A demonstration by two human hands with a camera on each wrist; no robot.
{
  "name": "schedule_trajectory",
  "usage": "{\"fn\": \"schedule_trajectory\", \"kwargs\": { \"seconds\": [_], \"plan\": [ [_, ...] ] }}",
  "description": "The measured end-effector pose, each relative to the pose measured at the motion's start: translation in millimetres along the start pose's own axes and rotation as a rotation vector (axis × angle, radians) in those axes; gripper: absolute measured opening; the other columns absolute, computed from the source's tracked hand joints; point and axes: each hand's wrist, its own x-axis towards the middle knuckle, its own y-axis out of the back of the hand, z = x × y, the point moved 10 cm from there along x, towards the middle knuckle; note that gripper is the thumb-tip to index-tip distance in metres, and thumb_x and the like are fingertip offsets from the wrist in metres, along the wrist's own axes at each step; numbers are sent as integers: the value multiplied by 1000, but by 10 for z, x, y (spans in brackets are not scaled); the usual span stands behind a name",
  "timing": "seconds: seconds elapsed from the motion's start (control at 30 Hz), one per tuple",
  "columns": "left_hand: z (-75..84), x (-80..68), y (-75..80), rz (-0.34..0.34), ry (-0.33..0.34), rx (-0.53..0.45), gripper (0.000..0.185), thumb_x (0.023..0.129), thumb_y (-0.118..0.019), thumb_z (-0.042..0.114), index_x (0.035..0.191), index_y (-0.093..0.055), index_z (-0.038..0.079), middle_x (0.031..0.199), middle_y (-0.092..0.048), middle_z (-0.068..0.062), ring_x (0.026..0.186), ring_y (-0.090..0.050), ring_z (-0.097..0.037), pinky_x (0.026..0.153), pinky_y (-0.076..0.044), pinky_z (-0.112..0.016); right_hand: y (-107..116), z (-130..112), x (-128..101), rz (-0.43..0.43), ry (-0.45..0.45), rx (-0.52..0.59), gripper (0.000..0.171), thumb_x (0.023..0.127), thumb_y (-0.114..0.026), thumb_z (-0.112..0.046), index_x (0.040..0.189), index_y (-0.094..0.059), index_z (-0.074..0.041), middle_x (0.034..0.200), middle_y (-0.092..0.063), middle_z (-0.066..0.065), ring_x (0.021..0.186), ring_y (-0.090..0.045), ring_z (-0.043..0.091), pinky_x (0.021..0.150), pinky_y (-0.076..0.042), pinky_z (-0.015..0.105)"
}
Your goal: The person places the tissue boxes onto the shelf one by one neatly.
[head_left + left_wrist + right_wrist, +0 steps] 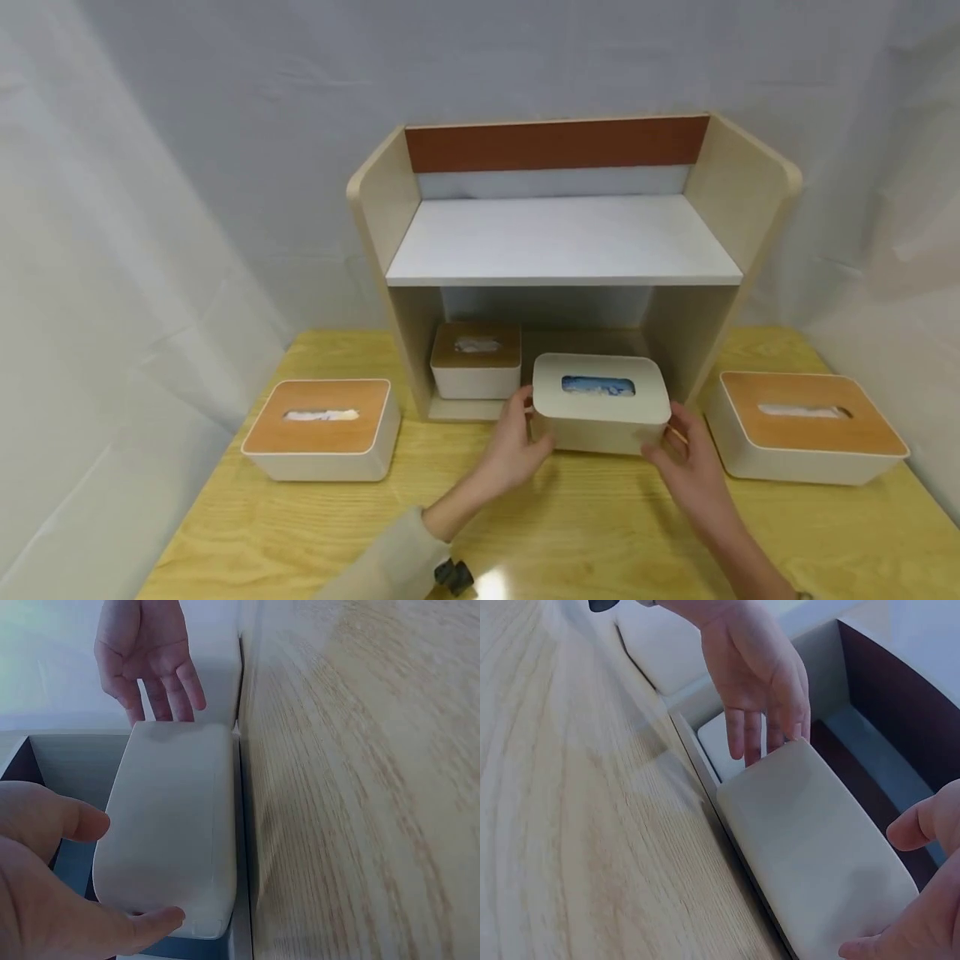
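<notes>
A tissue box [600,404] sits before the shelf unit [562,242], another box [476,360] inside, two boxes [322,429] flanking

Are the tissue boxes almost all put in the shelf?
Not yet. One brown-lidded box already sits in the bottom of the shelf. The white box is in hand at the shelf's front edge, the left hand and right hand at its two ends. Two boxes wait on the table: the left box and the right box.
</notes>
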Motion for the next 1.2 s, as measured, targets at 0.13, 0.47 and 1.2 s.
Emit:
{"fn": "schedule_trajectory", "kwargs": {
  "seconds": [0.13, 0.47, 1.2],
  "plan": [
    [-11, 16, -38, -26, -1, 6, 78, 92, -61, 6, 154, -15, -6, 154, -29, -28, 136, -39, -43, 108, -40, -51, 0, 24, 59, -21, -23, -71, 79, 97, -58, -2, 155, -7, 7, 158, -19, 31, 144, -24, 48, 103, -41, 20],
    [-73, 144, -83, -106, -4, 4, 90, 91, -60, 11, 157, -1, -4, 159, -16, -30, 144, -27, -39, 115, -31, -50, -45, 26, 268, -70, -46, -84, 83, 98, -55, -5, 157, 2, 2, 163, -8, 26, 148, -17, 44, 117, -23, 53],
    [-112, 461, -153, -95, -34, 29, 98, 88, -62, 5, 156, 8, -2, 163, 2, -25, 151, -9, -33, 121, -16, -43, -77, 141, 619, 1, -75, -68, 88, 96, -54, -1, 158, 8, -3, 164, -4, 24, 150, -9, 39, 121, -16, 46]
  ]
}}
